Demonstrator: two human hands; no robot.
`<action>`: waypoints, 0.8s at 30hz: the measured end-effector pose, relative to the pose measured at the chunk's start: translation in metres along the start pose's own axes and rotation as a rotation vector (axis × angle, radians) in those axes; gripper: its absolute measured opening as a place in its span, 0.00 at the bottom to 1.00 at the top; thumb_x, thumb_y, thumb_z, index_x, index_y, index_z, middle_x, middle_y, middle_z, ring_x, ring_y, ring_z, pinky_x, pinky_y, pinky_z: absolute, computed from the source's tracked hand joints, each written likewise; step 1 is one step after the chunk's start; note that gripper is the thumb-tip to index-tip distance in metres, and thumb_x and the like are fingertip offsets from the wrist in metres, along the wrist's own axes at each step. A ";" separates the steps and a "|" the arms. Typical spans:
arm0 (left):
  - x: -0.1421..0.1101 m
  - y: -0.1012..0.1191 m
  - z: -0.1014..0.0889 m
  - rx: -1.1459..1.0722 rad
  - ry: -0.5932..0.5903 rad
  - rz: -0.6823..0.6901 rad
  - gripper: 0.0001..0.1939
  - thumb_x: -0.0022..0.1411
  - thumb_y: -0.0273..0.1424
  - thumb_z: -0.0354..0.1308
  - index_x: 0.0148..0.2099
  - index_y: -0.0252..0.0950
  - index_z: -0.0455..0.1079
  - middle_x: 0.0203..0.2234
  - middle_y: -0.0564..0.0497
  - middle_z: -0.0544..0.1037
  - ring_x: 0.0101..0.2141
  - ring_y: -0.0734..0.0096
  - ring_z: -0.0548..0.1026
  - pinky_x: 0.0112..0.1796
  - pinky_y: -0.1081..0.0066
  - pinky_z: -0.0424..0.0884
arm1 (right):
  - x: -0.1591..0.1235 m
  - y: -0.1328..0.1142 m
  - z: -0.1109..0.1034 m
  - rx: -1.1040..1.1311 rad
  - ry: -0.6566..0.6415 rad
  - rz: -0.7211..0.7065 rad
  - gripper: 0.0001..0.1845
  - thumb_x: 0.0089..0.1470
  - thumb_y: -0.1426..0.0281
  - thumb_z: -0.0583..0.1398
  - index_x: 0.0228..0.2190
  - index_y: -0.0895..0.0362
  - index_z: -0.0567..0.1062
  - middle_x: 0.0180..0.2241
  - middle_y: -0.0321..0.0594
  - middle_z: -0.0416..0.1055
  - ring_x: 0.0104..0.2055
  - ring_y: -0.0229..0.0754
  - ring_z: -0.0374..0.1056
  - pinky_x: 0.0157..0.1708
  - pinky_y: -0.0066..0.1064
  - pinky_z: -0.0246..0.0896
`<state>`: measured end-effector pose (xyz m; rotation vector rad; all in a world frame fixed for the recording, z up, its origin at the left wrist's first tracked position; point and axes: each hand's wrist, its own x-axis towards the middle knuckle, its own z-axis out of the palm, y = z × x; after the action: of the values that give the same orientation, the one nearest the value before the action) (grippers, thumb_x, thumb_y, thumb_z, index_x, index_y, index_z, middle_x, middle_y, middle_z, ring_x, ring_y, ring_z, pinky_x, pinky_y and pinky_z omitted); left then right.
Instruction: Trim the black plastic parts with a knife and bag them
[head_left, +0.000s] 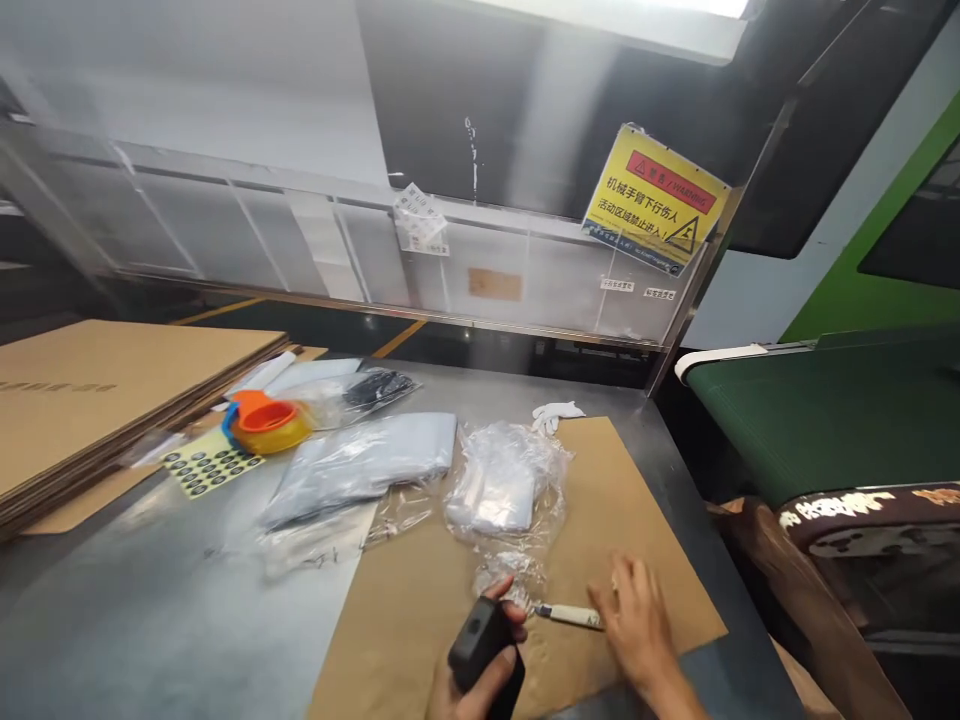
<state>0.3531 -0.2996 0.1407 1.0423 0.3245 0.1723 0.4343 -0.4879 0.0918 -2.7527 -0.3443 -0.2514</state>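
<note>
My left hand [487, 665] is closed around a boxy black handheld device [474, 640], held upright over the cardboard sheet [630, 500]; its exact kind is unclear. My right hand [637, 615] rests on the cardboard with its fingers stretched out. By its thumb side lies a slim white-handled tool [570, 615] with a dark metal end, like a utility knife. The fingertips reach the handle's right end, which they partly hide. Just beyond my left hand, a crumpled clear plastic bag [502, 480] with white contents lies on the cardboard.
Bagged grey-white sheets [367, 460], a tape roll in an orange dispenser [266, 420] and a sticker sheet [206, 462] lie on the metal table [210, 600]. A cardboard stack [112, 390] is left, a white glove [556, 412] behind, a green conveyor belt [832, 420] right.
</note>
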 end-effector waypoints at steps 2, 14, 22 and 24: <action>-0.007 0.005 -0.014 0.190 -0.109 0.100 0.24 0.48 0.35 0.63 0.50 0.37 0.70 0.29 0.50 0.75 0.30 0.69 0.71 0.34 0.72 0.65 | 0.021 0.022 -0.003 -0.034 -0.028 0.096 0.23 0.53 0.61 0.54 0.42 0.68 0.72 0.37 0.60 0.68 0.41 0.61 0.65 0.39 0.55 0.60; -0.022 0.019 -0.035 0.718 -0.411 0.476 0.27 0.46 0.21 0.53 0.51 0.37 0.67 0.40 0.44 0.76 0.41 0.58 0.74 0.43 0.65 0.68 | -0.022 -0.093 -0.079 0.531 -0.024 -0.899 0.29 0.59 0.56 0.48 0.58 0.53 0.55 0.39 0.46 0.63 0.40 0.45 0.63 0.38 0.34 0.64; -0.036 0.013 -0.034 0.401 -0.313 0.260 0.22 0.45 0.25 0.60 0.46 0.39 0.73 0.37 0.44 0.78 0.43 0.50 0.72 0.48 0.59 0.65 | -0.036 -0.098 -0.084 0.572 -0.161 -0.740 0.25 0.58 0.62 0.53 0.57 0.49 0.59 0.39 0.43 0.65 0.40 0.43 0.63 0.40 0.36 0.65; -0.042 0.007 -0.032 0.249 -0.177 0.145 0.21 0.44 0.24 0.62 0.43 0.40 0.75 0.40 0.45 0.77 0.49 0.48 0.68 0.53 0.59 0.58 | -0.037 -0.099 -0.083 0.667 -0.195 -0.646 0.26 0.58 0.62 0.52 0.57 0.50 0.59 0.40 0.45 0.64 0.42 0.44 0.63 0.41 0.37 0.64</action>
<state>0.3031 -0.2822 0.1401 1.3198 0.1110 0.1716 0.3619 -0.4360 0.1919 -1.9425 -1.1366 -0.0093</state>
